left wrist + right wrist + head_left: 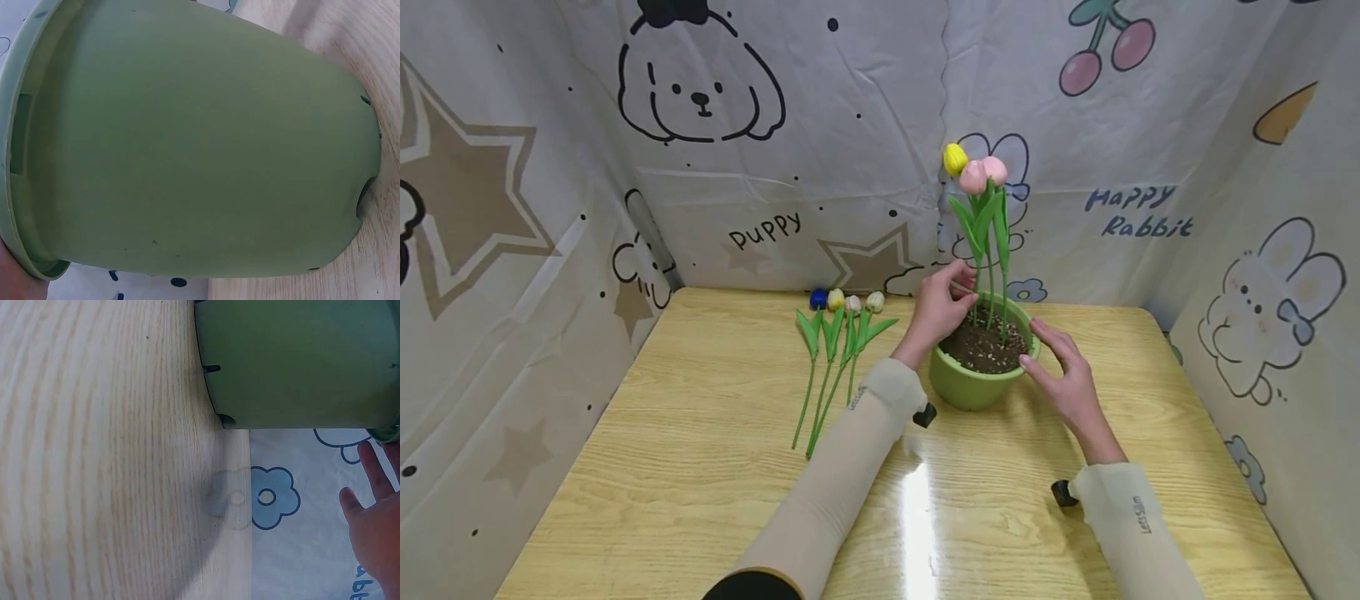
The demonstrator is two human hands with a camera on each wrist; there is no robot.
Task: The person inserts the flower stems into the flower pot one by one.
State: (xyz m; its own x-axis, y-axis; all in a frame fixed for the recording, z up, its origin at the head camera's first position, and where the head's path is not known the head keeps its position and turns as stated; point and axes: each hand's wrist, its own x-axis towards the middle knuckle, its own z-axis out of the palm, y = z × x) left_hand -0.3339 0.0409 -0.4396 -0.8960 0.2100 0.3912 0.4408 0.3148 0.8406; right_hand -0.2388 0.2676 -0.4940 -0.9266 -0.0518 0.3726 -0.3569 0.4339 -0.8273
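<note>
A green flowerpot (973,390) filled with dark soil (981,354) stands on the table. Upright in the soil are a yellow artificial tulip (955,159) and two pink tulips (973,177), with green stems and leaves. My left hand (938,307) is above the pot's left rim, its curled fingers and thumb pinching the leftmost stem, low down near the soil; the yellow tulip seems to belong to it. Against the right rim rests my right hand (1063,379), thumb and fingers spread and fairly straight. The left wrist view is mostly filled by the pot's wall (200,144).
Left of the pot, several tulips lie on the wooden table (700,433): a blue tulip (818,299), a yellow-and-white one (836,300) and pale ones (875,302). A printed curtain (850,108) encloses the table's back and sides.
</note>
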